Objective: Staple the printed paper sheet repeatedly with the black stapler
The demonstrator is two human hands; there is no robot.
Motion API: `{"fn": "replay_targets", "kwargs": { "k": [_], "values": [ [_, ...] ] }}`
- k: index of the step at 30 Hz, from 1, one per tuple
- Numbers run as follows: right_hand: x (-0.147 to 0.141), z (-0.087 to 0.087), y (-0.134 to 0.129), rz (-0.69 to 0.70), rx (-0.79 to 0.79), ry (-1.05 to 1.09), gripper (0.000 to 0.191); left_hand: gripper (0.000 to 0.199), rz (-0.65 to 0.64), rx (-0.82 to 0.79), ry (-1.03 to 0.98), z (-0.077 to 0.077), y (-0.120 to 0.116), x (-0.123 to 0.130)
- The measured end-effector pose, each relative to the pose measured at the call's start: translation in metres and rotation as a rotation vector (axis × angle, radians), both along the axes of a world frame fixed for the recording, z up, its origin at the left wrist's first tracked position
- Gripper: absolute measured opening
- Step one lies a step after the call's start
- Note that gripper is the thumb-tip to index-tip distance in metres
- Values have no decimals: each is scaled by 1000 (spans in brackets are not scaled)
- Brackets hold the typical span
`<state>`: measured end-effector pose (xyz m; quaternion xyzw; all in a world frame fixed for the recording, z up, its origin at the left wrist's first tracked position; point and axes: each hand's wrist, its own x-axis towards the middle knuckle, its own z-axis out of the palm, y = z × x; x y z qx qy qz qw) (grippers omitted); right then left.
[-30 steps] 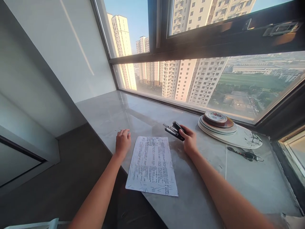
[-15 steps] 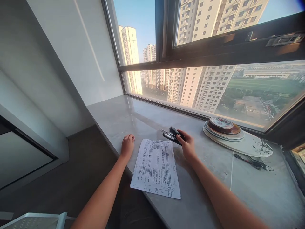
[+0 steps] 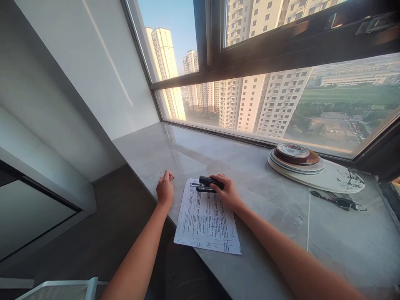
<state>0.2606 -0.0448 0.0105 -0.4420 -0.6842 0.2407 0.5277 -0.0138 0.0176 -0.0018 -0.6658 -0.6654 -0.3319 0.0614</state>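
Note:
My right hand is wrapped round a black stapler whose jaws are spread apart, with a silver strip sticking out to the left. The stapler is over the far end of a printed sheet of paper, which lies on the grey stone sill and hangs slightly past its near edge. Left of the paper's far corner, my left hand rests on the sill with its fingers curled; whatever it may hold is too small to make out.
Stacked plates and an oval white platter sit at the right by the window. Keys with a dark fob lie before them. The sill's near edge runs diagonally above the floor. A white rack shows at bottom left.
My right hand has moved left with the stapler, from beside the paper to over its far end. My left hand has turned and its fingers are curled more tightly. The view has shifted slightly.

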Motion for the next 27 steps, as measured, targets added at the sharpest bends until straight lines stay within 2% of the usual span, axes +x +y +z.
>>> {"fn": "replay_targets", "kwargs": {
  "k": [6, 14, 18, 23, 25, 27],
  "values": [
    [4, -7, 8, -92, -98, 56, 27, 11, -114, -58, -37, 2, 2, -1],
    [6, -11, 11, -111, -117, 148, 28, 6, -286, -56, -264, -2, 35, 13],
    [8, -14, 14, -135, -137, 219, 30, 13, -344, -88, -357, -3, 44, 16],
    [28, -11, 23, -130, -92, 232, 30, 34, -305, -24, -562, 5, 29, 11],
    [36, -8, 23, -89, -62, 196, 30, 38, -341, -9, -616, 12, 18, 18],
    [41, -6, 21, -64, -36, 146, 29, 33, -412, -13, -571, 21, 6, 32]
  ]
}}
